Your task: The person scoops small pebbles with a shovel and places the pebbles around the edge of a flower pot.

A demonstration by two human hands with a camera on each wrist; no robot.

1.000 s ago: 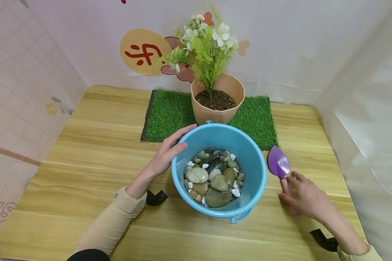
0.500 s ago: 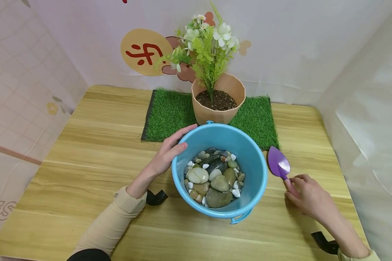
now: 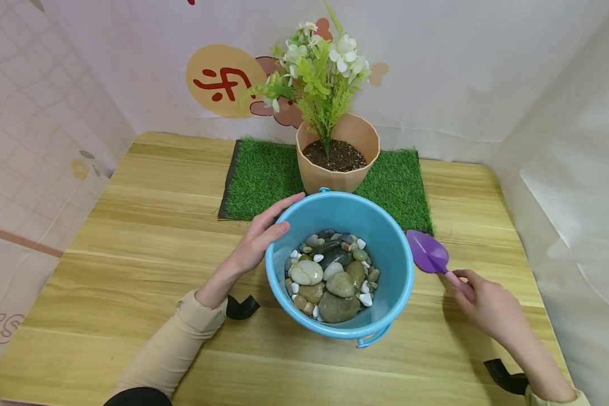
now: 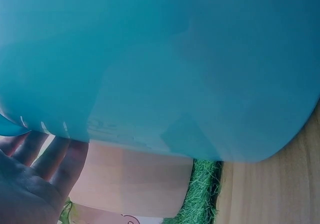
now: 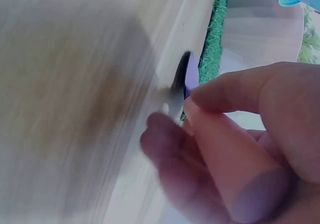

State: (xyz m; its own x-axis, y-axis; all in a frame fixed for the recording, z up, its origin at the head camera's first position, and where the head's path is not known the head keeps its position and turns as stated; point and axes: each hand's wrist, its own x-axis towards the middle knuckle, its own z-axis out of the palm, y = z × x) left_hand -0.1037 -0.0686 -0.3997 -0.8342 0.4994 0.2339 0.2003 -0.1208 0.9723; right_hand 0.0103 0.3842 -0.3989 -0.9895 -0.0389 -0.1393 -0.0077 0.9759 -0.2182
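Note:
A light-blue bucket (image 3: 396,248) stands upright mid-table, with wet stones (image 3: 337,285) and small white pebbles in its bottom. My left hand (image 3: 256,242) holds its left rim, thumb over the inner edge and fingers along the outer wall. In the left wrist view the fingers (image 4: 67,161) lie against the bucket's side (image 4: 150,74). To the right of the bucket, my right hand (image 3: 492,310) grips the pink handle of a purple trowel (image 3: 428,252). The trowel's blade points toward the bucket and overlaps its rim edge in the head view. Fingers wrap the handle (image 5: 225,159) in the right wrist view.
Behind the bucket, a peach flowerpot (image 3: 325,179) with soil and a white-flowered plant (image 3: 325,73) stands on a green artificial-grass mat (image 3: 264,180). The wooden table (image 3: 132,270) meets printed cloth walls at the back and sides.
My right hand has closed round the trowel handle and lifted it, turning the blade left toward the bucket. The left hand and bucket stay where they were.

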